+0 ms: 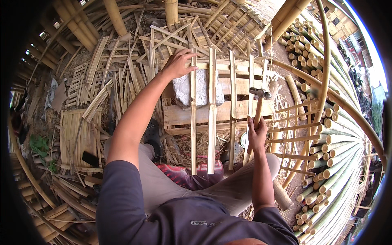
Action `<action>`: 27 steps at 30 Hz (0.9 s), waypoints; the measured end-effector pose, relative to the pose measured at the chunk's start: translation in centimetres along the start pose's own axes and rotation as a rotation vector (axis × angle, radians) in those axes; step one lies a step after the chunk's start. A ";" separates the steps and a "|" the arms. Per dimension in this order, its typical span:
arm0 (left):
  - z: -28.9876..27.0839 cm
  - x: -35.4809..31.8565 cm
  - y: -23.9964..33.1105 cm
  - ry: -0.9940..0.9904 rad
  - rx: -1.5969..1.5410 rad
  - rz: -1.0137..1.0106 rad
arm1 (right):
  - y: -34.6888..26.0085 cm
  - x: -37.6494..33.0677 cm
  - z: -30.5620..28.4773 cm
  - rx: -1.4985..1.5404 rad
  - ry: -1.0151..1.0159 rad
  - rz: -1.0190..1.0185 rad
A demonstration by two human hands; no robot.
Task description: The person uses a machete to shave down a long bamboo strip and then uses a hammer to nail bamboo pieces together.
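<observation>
My left hand point(179, 64) is at the far end of the leftmost upright bamboo strip point(193, 122), its fingers and thumb curled across it. In my right hand point(257, 131) is a hammer point(259, 107), gripped by its wooden handle with the metal head raised toward the far side. Several split bamboo strips run lengthwise in front of me, and a crosswise bamboo strip point(222, 65) lies near their far ends. Beneath the left strips sits a rough grey block point(182, 90) on a wooden slatted platform point(179, 116).
Stacked bamboo poles point(339, 163) fill the right side, beside a ladder-like bamboo frame point(294, 127). Loose strips and a slatted bamboo panel point(79, 128) lie to the left. A dark phone-like object point(90, 159) rests by that panel. A cut bamboo piece point(281, 196) lies beside my right knee.
</observation>
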State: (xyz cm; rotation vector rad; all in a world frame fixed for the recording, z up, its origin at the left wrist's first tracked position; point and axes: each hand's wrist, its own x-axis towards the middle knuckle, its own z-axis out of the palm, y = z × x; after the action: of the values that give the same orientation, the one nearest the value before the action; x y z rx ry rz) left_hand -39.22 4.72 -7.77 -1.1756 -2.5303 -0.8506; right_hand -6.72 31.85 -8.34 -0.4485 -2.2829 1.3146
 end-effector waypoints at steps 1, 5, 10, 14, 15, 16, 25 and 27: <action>0.3 0.4 -0.2 -0.047 0.027 -0.008 | 0.2 0.1 0.0 -0.002 -0.003 0.016; 0.5 1.2 -1.4 -0.203 0.057 -0.055 | 0.1 0.3 0.3 0.001 -0.031 0.086; 0.7 1.9 -1.4 -0.388 0.142 -0.097 | 0.1 0.2 0.4 0.016 -0.055 0.108; 1.3 1.5 -2.1 -0.402 0.124 -0.087 | -0.8 0.2 1.0 0.091 -0.081 0.136; 1.3 1.5 -2.1 -0.410 0.139 -0.079 | -0.9 0.3 1.0 0.052 -0.092 0.123; 1.2 1.6 -2.2 -0.419 0.155 -0.071 | -1.0 0.3 1.0 0.044 -0.100 0.128; -0.4 2.0 -1.4 -0.289 0.301 0.019 | -0.7 0.4 1.0 -0.013 -0.115 0.122; -0.2 2.0 -1.9 -0.274 0.262 0.082 | -0.9 0.4 1.0 0.010 -0.107 0.132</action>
State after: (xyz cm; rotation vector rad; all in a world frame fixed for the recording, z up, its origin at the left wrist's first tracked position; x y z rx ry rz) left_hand -41.95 4.91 -7.52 -1.3743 -2.6766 -0.3430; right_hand -7.66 30.86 -7.90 -0.5465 -2.3675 1.4456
